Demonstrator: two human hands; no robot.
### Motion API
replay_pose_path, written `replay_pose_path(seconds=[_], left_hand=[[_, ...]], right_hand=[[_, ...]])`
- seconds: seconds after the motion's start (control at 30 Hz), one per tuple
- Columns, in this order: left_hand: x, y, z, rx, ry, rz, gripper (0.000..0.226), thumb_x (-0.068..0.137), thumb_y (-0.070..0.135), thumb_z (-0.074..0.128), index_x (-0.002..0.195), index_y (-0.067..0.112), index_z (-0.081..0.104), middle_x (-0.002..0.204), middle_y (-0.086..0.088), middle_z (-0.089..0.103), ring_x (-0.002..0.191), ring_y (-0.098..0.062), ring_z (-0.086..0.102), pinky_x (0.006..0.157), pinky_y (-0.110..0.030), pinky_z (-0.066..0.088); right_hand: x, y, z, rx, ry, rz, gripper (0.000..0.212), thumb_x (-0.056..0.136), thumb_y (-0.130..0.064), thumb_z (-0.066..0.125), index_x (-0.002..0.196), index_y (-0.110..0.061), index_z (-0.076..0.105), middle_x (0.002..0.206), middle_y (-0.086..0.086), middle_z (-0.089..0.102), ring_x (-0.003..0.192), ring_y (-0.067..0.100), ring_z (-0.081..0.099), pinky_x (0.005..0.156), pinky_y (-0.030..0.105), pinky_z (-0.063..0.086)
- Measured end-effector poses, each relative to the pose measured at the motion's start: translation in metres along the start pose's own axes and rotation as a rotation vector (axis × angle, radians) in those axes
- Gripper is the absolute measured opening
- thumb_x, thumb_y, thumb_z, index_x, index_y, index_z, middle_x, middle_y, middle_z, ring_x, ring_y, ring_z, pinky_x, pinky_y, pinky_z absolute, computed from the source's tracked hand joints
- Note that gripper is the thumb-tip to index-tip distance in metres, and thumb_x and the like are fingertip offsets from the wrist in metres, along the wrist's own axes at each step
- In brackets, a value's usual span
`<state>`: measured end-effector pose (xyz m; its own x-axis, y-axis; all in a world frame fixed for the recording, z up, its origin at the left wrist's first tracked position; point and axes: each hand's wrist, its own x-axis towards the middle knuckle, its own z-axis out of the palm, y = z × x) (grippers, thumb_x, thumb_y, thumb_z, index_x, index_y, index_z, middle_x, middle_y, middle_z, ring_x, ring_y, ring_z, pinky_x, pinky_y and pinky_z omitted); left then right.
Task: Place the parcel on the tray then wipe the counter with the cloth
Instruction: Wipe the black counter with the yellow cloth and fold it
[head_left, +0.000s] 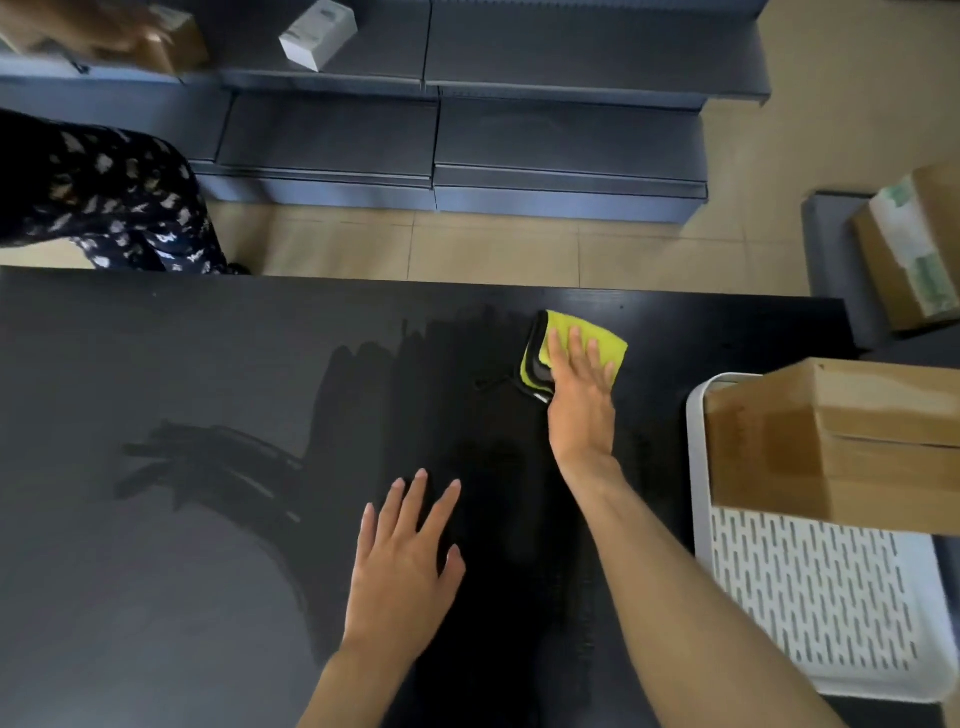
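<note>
A brown cardboard parcel (841, 441) rests on the white slotted tray (810, 597) at the right edge of the black counter (156, 571). My right hand (579, 395) presses flat on a folded yellow-green cloth with a dark edge (571, 340) near the counter's far side. The fingers lie spread over the cloth. My left hand (405, 561) lies flat on the counter with its fingers apart and holds nothing. Darker wet streaks cross the counter to the left of the cloth.
Another person in a dark patterned garment (104, 197) stands beyond the counter's far left, reaching toward a box (171, 41) on grey shelving (467, 140). A white box (318, 34) sits on that shelf. A second cardboard box (914, 249) stands at far right.
</note>
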<state>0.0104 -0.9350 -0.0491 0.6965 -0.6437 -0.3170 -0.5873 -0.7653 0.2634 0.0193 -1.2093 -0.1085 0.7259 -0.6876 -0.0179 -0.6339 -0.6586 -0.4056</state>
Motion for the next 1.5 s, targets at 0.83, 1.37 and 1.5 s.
replay_pose_path(seconds=[0.83,1.37,1.5], left_hand=[[-0.092,0.069,0.013,0.070,-0.024,0.004,0.072,0.097,0.047,0.052,0.160,0.038,0.018,0.170,-0.007,0.014,0.157,-0.031,0.008,0.125,-0.054,0.014],[-0.100,0.082,0.021,0.069,-0.014,-0.036,0.071,0.093,0.043,0.062,0.157,0.034,0.032,0.166,-0.010,0.029,0.154,-0.034,0.022,0.122,-0.057,0.024],[-0.074,0.072,0.015,0.047,-0.016,-0.040,0.070,0.098,0.045,0.053,0.159,0.037,0.022,0.169,-0.006,0.019,0.157,-0.031,0.011,0.125,-0.053,0.014]], right_hand=[[-0.306,0.078,-0.030,-0.074,-0.103,-0.103,0.091,0.092,0.004,0.066,0.166,-0.025,0.021,0.175,0.007,0.015,0.162,0.030,0.008,0.126,0.057,0.026],[-0.288,0.058,-0.029,-0.115,-0.237,0.080,0.076,0.104,-0.068,0.018,0.167,-0.030,0.000,0.176,0.003,-0.003,0.162,0.029,-0.005,0.130,0.056,0.009],[-0.235,0.054,-0.025,-0.123,-0.212,0.077,0.076,0.104,-0.066,0.023,0.167,-0.030,0.004,0.176,0.003,-0.001,0.162,0.029,-0.003,0.130,0.055,0.007]])
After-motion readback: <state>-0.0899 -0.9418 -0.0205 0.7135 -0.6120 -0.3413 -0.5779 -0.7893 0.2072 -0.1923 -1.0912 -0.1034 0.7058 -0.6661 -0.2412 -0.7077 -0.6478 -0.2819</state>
